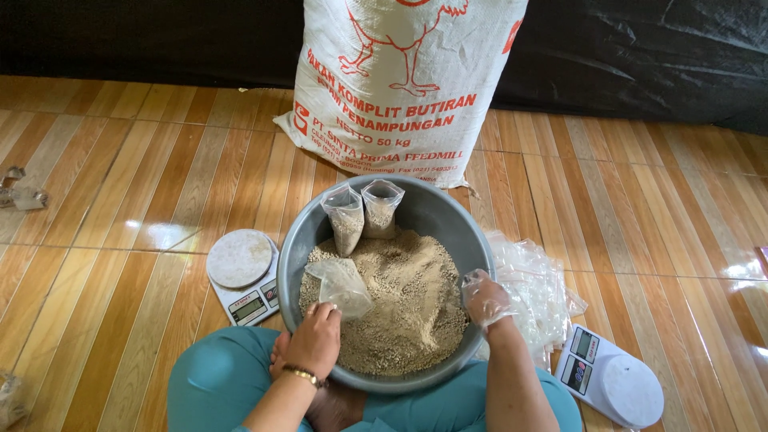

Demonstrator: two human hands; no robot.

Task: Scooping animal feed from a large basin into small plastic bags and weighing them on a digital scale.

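A grey round basin [448,224] sits in front of my knees, heaped with tan pelleted feed [400,304]. My left hand [314,340] grips a small clear plastic bag [342,286] with its mouth lying open over the feed. My right hand [486,300], covered by a thin clear plastic glove, rests at the basin's right rim, holding nothing. Two filled small bags [346,220] [381,210] stand upright against the basin's far wall.
A large white woven feed sack [400,88] with red print stands behind the basin. White kitchen scales sit on the wooden floor at left [242,276] and at right [612,376]. A pile of clear plastic bags [536,292] lies right of the basin.
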